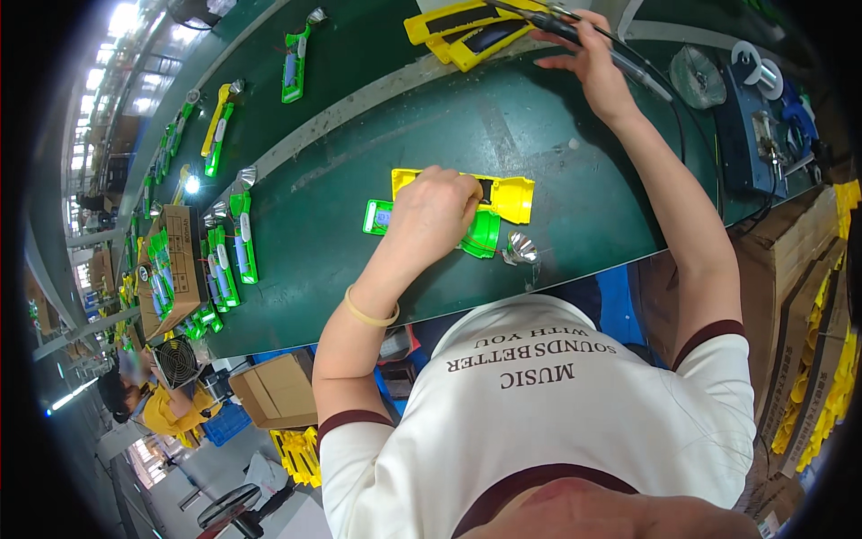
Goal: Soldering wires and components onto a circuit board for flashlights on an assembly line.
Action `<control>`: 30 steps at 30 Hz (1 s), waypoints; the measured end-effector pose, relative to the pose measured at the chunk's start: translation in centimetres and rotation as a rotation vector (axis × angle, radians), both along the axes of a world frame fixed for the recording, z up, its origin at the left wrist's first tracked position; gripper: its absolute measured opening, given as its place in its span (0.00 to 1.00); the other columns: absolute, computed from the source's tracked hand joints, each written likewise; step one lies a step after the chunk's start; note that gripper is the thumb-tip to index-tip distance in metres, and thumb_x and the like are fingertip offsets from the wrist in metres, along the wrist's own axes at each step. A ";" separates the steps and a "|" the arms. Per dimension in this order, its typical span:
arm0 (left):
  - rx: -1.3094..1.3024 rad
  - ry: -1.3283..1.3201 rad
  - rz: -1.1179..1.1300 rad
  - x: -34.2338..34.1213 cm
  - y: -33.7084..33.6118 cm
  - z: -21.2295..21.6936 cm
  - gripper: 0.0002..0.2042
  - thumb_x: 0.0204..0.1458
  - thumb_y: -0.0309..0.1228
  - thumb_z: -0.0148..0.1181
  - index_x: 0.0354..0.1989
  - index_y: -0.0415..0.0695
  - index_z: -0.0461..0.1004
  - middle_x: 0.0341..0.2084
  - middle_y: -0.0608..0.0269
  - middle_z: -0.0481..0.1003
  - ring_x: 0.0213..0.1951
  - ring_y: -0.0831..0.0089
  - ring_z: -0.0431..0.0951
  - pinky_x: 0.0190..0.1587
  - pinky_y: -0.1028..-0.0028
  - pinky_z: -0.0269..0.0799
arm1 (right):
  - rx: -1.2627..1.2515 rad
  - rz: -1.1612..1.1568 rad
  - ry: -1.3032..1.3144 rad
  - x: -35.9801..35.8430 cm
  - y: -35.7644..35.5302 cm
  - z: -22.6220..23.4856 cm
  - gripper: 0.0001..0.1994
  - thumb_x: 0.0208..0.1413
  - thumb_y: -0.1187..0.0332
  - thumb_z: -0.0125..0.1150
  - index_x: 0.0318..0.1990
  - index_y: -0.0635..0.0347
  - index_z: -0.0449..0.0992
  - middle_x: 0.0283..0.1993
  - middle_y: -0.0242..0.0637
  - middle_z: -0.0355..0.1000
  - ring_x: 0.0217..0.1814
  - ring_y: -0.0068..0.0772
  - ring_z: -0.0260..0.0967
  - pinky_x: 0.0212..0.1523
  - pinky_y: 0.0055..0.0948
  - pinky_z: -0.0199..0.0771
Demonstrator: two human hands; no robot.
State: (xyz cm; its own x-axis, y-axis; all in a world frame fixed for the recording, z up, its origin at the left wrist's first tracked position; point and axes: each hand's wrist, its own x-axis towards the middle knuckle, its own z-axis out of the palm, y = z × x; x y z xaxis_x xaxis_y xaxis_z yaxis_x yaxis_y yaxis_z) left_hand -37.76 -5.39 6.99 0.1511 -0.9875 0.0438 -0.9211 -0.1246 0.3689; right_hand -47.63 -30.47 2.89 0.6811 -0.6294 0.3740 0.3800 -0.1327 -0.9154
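My left hand [434, 216] presses down on a half-built torch on the green bench top [503, 135]: a green shell half [480, 235] with a yellow shell half [512, 198] laid over it. A silver reflector [521, 249] sits at the torch's front end. My right hand [591, 61] is raised farther back, closed on a black powered screwdriver [557, 25] with a cable running off to the right. Its tip points toward two yellow shell halves [467, 31] at the back.
More green and yellow torch bodies [241, 238] lie along the bench to the left, beside an open cardboard box [184, 260]. A blue fixture with metal parts [763, 108] stands at the right. Cartons of yellow parts [826, 359] sit lower right. Another person [148, 400] works far left.
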 end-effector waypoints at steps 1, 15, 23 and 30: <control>-0.007 -0.006 0.004 0.0 0.0 -0.1 0.04 0.42 0.26 0.54 0.24 0.41 0.75 0.20 0.56 0.73 0.28 0.60 0.72 0.32 0.64 0.69 | 0.081 0.034 -0.019 1.3 -0.3 0.5 0.18 0.61 0.53 0.37 0.52 0.52 0.56 0.47 0.43 0.65 0.44 0.35 0.67 0.40 0.33 0.73; -0.026 -0.006 0.000 0.2 0.6 0.0 0.03 0.42 0.27 0.57 0.24 0.43 0.75 0.20 0.58 0.73 0.28 0.62 0.73 0.32 0.65 0.69 | 0.005 -0.011 -0.022 0.2 -1.0 0.3 0.18 0.62 0.53 0.32 0.52 0.53 0.55 0.45 0.42 0.65 0.48 0.37 0.68 0.45 0.39 0.72; -0.322 -0.053 0.033 4.2 1.2 1.3 0.08 0.40 0.28 0.62 0.31 0.43 0.77 0.31 0.61 0.75 0.36 0.65 0.72 0.40 0.68 0.69 | 0.424 -0.114 0.028 -9.0 9.8 -1.1 0.21 0.61 0.47 0.34 0.51 0.53 0.54 0.44 0.47 0.67 0.48 0.45 0.68 0.49 0.41 0.69; -0.261 -0.036 -0.189 7.2 2.7 0.5 0.08 0.39 0.28 0.61 0.31 0.44 0.73 0.36 0.61 0.73 0.45 0.62 0.69 0.48 0.66 0.64 | 0.382 -0.163 0.062 -8.7 11.4 -1.8 0.22 0.60 0.47 0.35 0.52 0.53 0.52 0.45 0.47 0.67 0.49 0.45 0.67 0.49 0.40 0.69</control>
State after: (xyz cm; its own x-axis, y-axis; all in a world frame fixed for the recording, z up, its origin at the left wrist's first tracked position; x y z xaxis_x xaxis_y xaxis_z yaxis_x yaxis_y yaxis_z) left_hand -30.51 -2.64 7.44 -0.0401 -0.9528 0.3009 -0.9321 0.1441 0.3323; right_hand -56.30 -19.12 1.13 0.5750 -0.8164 0.0543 0.3251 0.1670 -0.9308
